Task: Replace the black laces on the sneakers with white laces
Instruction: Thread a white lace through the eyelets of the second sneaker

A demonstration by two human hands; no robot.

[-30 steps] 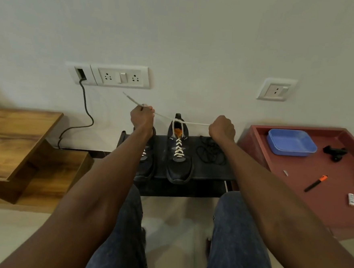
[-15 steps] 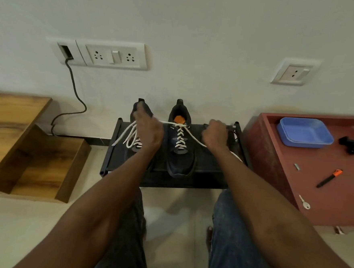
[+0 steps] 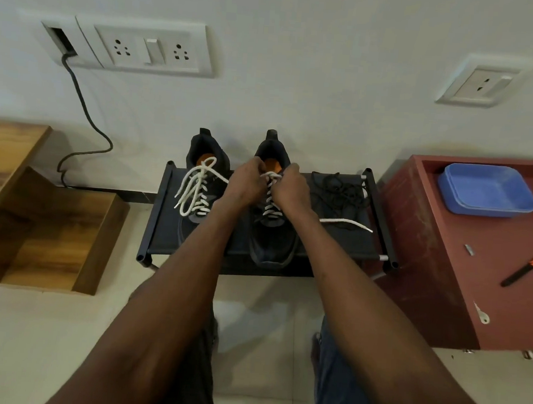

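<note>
Two black sneakers sit side by side on a low black rack (image 3: 350, 245) by the wall. The left hand (image 3: 244, 181) and the right hand (image 3: 288, 187) are close together at the top of the right sneaker (image 3: 271, 243). Both pinch its white lace (image 3: 270, 199) with curled fingers. One lace end trails to the right across the rack. The left sneaker (image 3: 202, 178) has a tied white lace. The black laces (image 3: 338, 188) lie in a pile on the rack, right of the sneakers.

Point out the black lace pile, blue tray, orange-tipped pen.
black lace pile (image 3: 338, 191): head view, middle of the tangle on the rack.
blue tray (image 3: 457, 204): head view, near rim.
orange-tipped pen (image 3: 520, 272): head view, black barrel.
</note>
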